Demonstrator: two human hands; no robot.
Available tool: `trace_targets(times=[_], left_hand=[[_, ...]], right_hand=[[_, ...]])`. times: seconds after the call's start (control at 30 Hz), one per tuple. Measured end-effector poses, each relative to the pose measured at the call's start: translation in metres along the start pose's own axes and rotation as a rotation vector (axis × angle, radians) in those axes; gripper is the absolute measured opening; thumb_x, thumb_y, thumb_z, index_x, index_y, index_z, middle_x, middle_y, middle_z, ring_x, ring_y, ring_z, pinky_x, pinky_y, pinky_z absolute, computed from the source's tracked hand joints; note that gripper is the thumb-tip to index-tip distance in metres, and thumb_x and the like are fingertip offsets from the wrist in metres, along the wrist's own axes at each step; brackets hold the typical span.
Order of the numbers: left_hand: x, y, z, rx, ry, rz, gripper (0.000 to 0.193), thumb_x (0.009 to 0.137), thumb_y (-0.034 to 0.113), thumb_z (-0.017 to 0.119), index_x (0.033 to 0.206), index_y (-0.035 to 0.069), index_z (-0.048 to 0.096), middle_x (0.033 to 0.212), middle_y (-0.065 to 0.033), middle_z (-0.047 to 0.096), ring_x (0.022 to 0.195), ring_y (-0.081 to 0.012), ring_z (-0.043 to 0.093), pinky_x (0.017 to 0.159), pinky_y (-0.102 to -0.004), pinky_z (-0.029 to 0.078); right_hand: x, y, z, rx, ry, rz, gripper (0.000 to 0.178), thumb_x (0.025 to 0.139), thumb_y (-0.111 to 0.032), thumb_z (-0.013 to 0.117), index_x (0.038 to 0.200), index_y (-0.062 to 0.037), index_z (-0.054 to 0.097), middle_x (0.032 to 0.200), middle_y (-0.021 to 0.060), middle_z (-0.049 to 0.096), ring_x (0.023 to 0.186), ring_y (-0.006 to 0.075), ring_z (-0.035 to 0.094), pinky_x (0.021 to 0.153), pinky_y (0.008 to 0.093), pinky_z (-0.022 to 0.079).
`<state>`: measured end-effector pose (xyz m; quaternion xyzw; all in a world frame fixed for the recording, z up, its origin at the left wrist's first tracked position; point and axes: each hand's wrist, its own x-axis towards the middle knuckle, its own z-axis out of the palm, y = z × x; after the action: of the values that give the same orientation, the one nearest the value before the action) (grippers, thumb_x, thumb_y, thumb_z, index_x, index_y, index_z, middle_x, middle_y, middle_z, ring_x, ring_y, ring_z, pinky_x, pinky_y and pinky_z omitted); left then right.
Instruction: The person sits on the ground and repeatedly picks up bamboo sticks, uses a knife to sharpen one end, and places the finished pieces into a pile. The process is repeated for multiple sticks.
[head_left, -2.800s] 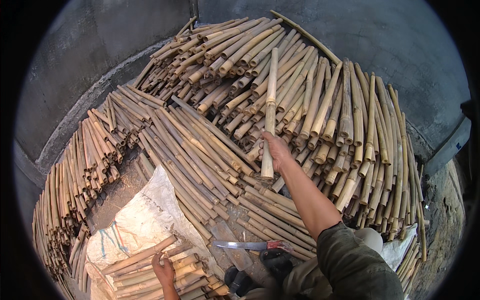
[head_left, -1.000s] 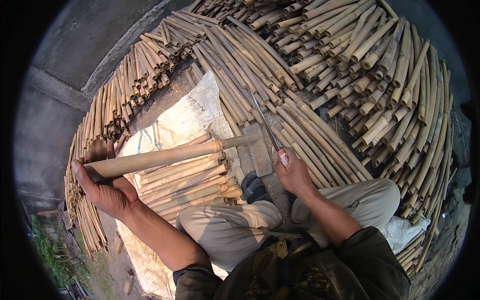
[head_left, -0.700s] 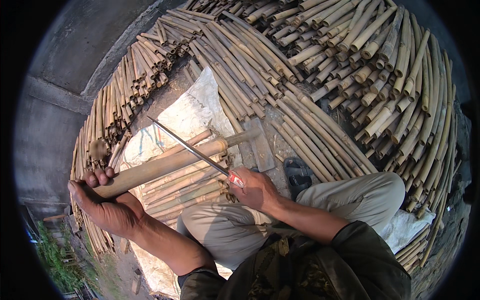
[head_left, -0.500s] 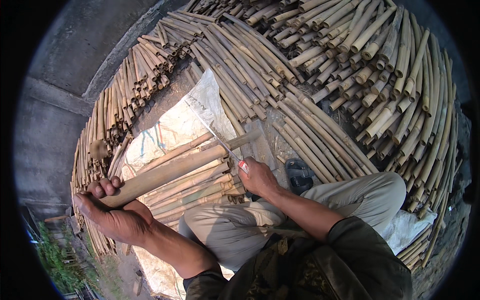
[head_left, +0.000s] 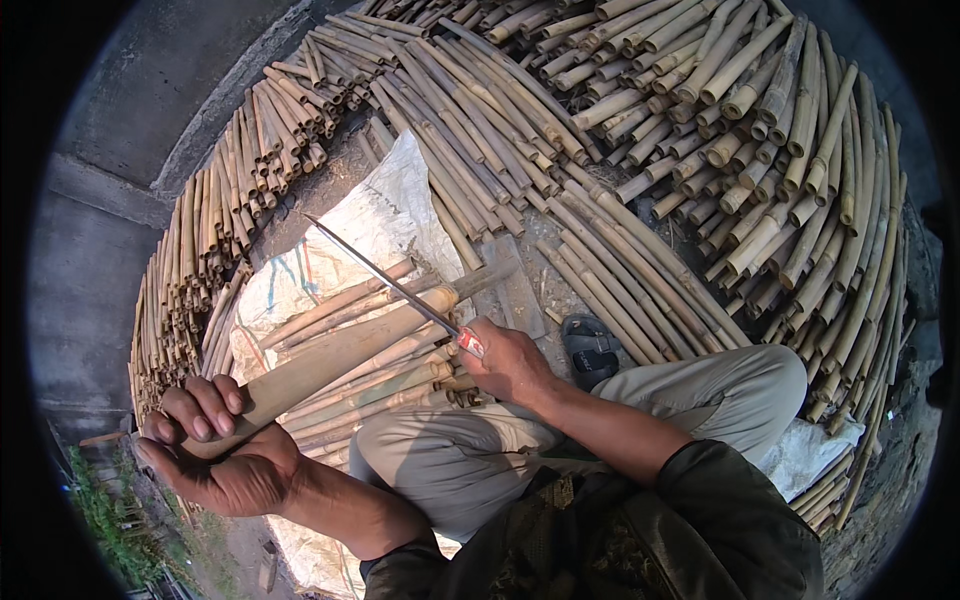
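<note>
My left hand (head_left: 225, 470) is wrapped around the near end of a thick bamboo pole (head_left: 330, 365), which slants up to the right. Closed on the red-and-white handle (head_left: 471, 343) of a long knife, my right hand (head_left: 512, 368) is beside the pole's far end. The thin blade (head_left: 372, 268) points up and left, crossing that end; whether it cuts into the bamboo I cannot tell. A flat grey piece of wood (head_left: 487, 277) juts out past the pole's tip. Several cut bamboo poles (head_left: 385, 400) lie below, next to my folded legs.
A whitish sack sheet (head_left: 385, 205) is spread on the ground beneath. Large stacks of bamboo poles (head_left: 740, 150) curve around the far and right sides, with another stack (head_left: 215, 215) along the grey wall (head_left: 95, 270). A dark sandal (head_left: 590, 352) sits right of my knee.
The knife has swung leftward, its tip moving from above the sheet's middle to its left edge. The pole and my left hand have tilted slightly, and the left fingers look more curled over the bamboo.
</note>
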<state>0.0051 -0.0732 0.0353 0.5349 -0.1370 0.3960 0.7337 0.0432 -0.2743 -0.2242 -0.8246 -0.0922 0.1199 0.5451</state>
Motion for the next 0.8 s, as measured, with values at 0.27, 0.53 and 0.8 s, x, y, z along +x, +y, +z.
trace_targets(times=[0.27, 0.53, 0.8], left_hand=[[0.002, 0.000, -0.008, -0.104, -0.149, 0.006, 0.034, 0.112, 0.037, 0.045, 0.087, 0.013, 0.048, 0.069, -0.0004, 0.044, 0.055, -0.0111, 0.040, 0.057, -0.0296, 0.038], [0.004, 0.002, -0.014, -0.234, -0.350, -0.042, 0.038, 0.110, 0.040, 0.048, 0.082, 0.015, 0.046, 0.065, 0.0012, 0.045, 0.052, -0.0108, 0.044, 0.056, -0.0294, 0.044], [0.001, 0.004, -0.023, -0.238, -0.372, 0.038, 0.036, 0.105, 0.039, 0.059, 0.078, 0.017, 0.049, 0.059, 0.0022, 0.051, 0.046, -0.0091, 0.050, 0.051, -0.0250, 0.047]], right_hand=[[0.004, 0.003, 0.000, -0.109, -0.060, 0.221, 0.027, 0.095, -0.021, 0.061, 0.105, 0.0035, 0.056, 0.085, 0.0315, 0.069, 0.085, 0.0512, 0.069, 0.075, 0.0573, 0.053], [0.004, 0.000, -0.004, -0.067, 0.053, 0.120, 0.029, 0.093, -0.019, 0.064, 0.106, 0.0050, 0.056, 0.082, 0.0309, 0.068, 0.082, 0.0507, 0.069, 0.074, 0.0579, 0.053], [-0.001, -0.004, -0.013, -0.061, 0.079, 0.124, 0.027, 0.094, -0.023, 0.066, 0.103, 0.0017, 0.062, 0.082, 0.0297, 0.068, 0.081, 0.0502, 0.068, 0.072, 0.0549, 0.053]])
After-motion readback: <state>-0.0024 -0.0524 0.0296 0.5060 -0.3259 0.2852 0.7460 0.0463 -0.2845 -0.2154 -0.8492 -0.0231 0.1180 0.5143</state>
